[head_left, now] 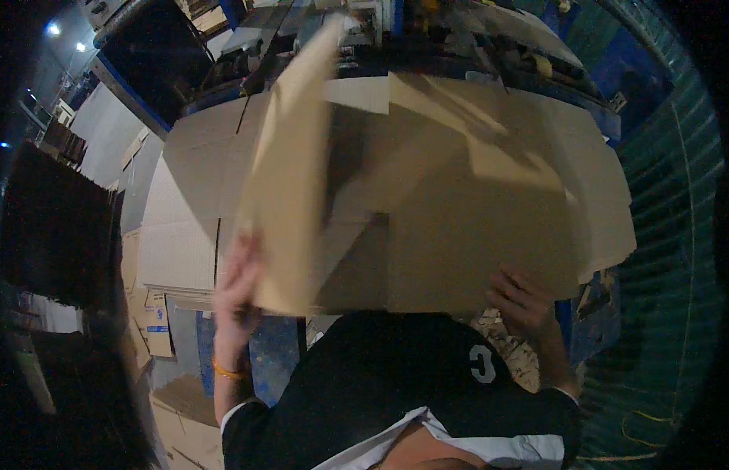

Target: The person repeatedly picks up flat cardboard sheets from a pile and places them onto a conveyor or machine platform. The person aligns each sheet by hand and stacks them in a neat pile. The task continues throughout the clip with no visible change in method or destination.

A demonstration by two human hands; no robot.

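My left hand (239,274), blurred by motion and with an orange band at its wrist, grips the near end of a raised brown cardboard panel (290,180). That panel stands steeply tilted, its far end reaching up toward the machine. On the right, a broad brown cardboard sheet (474,227) lies over other flat pieces. My right hand (525,301) closes on its near edge, fingers on the top face; the thumb is hidden. Whether panel and sheet are one piece I cannot tell. Beneath both is a stack of flat, slotted cardboard blanks (184,211).
A blue-framed machine (302,47) with dark rollers borders the far side of the stack. At the right runs a green corrugated wall (670,235). Cardboard scraps (521,360) lie below my right hand. More cardboard (184,431) lies on the floor at the lower left, near dark stacks (59,227).
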